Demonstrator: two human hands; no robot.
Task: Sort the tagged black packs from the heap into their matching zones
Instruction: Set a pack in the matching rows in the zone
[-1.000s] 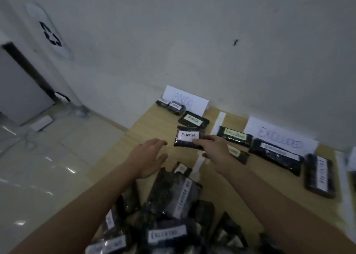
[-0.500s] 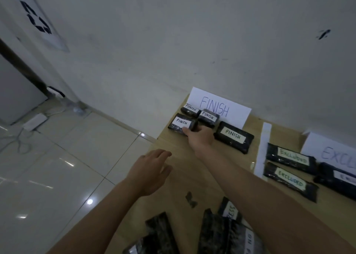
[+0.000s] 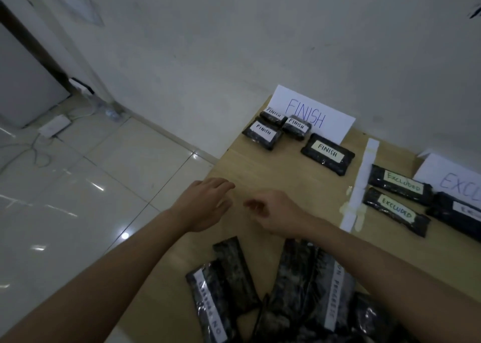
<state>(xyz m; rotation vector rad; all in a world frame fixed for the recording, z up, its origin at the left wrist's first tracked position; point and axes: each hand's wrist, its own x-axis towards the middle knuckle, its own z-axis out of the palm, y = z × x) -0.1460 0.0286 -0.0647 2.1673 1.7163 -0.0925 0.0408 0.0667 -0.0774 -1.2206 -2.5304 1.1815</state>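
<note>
While both hands hang empty over the middle of the frame, the sorting stands part done. In the head view, the only view, the left hand [image 3: 205, 204] hovers over the table [image 3: 263, 171] edge with its fingers [image 3: 223, 184] loosely extended and holding nothing. The right hand [image 3: 276, 212], just beside it, has its fingers curled inward, and no pack shows in them.

In the upper right of the frame four packs tagged FINISH [image 3: 327, 154] lie in front of the FINISH sign [image 3: 312, 113], three bunched at the table corner and one apart. Right of the white strip [image 3: 364, 176], EXCLUDED packs [image 3: 398, 184] lie by a sign cut off by the frame edge. The heap [image 3: 299, 290] fills the bottom centre, under the forearms; one tag there seems to read ON PROGRESS, and no zone for that shows.

The risks from here, as I judge them:
- The heap's packs overlap and look glossy, so pulling one could drag a neighbour off the table's left edge.
- Tags in the heap lie sideways or turned away, so one could be misread and land in the wrong zone.
- The FINISH packs near the corner could be knocked off by a careless placement.
</note>
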